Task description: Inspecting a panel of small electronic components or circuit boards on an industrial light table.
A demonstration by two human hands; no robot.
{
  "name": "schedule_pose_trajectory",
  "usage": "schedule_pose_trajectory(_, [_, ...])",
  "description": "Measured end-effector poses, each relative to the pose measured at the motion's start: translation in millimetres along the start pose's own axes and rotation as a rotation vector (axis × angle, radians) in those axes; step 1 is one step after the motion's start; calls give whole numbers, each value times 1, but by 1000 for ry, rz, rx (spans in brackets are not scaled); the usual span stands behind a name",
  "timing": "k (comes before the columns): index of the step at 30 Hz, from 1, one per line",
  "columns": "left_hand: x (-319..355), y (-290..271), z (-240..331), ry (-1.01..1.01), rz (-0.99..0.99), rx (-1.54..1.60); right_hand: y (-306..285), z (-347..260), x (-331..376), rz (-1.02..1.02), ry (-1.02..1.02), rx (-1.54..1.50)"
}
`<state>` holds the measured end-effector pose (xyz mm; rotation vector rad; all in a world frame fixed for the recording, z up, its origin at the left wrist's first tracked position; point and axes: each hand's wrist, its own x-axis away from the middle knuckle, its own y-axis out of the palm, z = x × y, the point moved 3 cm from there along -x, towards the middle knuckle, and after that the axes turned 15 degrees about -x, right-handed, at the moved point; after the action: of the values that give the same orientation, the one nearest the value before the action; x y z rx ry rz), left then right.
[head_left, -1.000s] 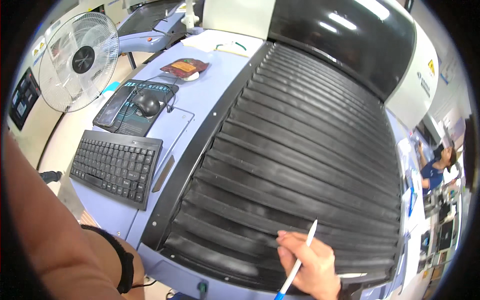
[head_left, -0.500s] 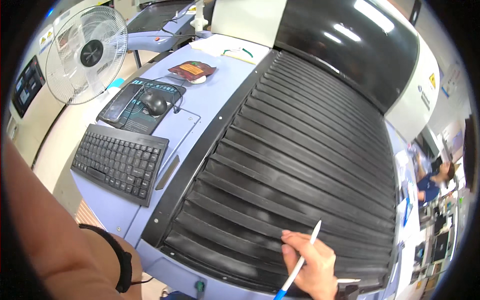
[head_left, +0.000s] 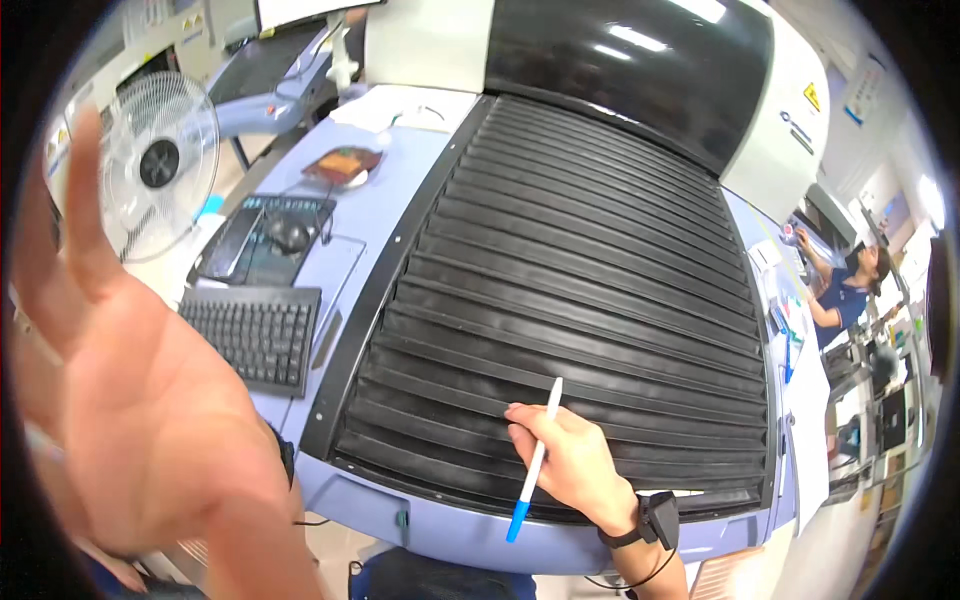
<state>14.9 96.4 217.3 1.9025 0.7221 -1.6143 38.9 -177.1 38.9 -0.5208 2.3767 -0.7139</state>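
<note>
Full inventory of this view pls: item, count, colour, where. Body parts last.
Pen: 1, white with blue end, in right hand
Ribbed cover: 1, black, centre
Hood: 1, black front with white sides, beyond the ribbed cover
Worktop: 1, lavender, left of cover
Keyboard: 1, black, near left
Mouse pad: 1, dark, beyond keyboard
Mouse: 1, black, on pad
Packet: 1, dark red with orange label, far left
Fan: 1, pale guard and black hub, left background
Co-worker: 1, dark blue shirt, far right
Background clutter: uncountable, mixed colours, right edge
Left hand: 1, bare, blurred, left foreground
Right hand: 1, bare, over cover's near end
</note>
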Motion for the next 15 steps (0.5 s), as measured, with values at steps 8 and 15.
schedule_pose_trajectory(8, [26, 49, 51, -332, -348, 263, -4, -9, 22, 56, -3, -49])
schedule_pose_trajectory(15, [91, 66, 64, -350, -862, 260, -21, 1, 6, 183, -31, -70])
